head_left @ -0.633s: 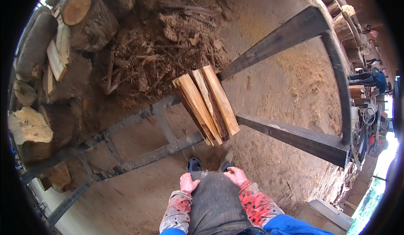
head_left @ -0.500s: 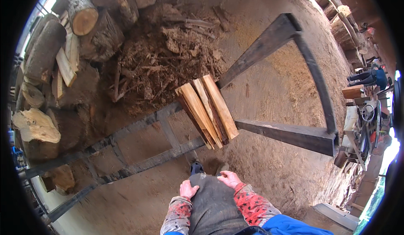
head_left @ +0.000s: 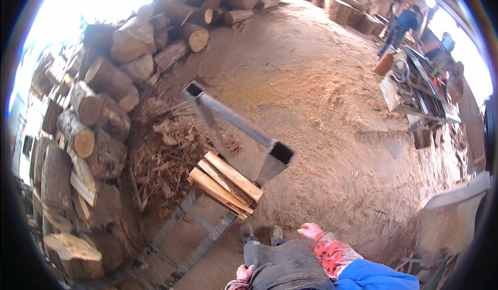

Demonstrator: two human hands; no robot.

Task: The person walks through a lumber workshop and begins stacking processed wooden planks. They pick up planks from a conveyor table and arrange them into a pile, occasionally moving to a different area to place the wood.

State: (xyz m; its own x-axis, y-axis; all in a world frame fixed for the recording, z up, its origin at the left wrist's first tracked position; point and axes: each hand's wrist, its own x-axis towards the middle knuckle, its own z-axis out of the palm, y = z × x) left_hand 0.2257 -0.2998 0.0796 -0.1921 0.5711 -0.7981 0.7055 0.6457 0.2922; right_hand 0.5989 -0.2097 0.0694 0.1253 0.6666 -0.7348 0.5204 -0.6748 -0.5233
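Observation:
Low beside the dark apron (head_left: 285, 264), my left hand (head_left: 244, 273) hangs with its fingertips loosely apart, and I see nothing in it. My right hand (head_left: 310, 231) is held out to the right of the apron, fingers loosely bent and apart, also with nothing visible in it. Ahead of me a small stack of split firewood (head_left: 225, 185) lies across a black metal frame (head_left: 236, 118). This frame has ladder-like rails and an upright end of square tube. Neither hand touches the wood or the frame.
Cut logs (head_left: 109, 82) are piled high along the left, with bark scraps (head_left: 171, 139) at their foot. Sawdust covers the ground (head_left: 321, 108). At the far right, a person (head_left: 402, 25) in dark clothes stands by a machine (head_left: 410, 82). A pale bin-like container (head_left: 448, 217) stands at right.
My view has swung up and to the right. Both hands have come off the apron's front: the left has dropped to its side, the right has moved outward. The firewood remains on the frame.

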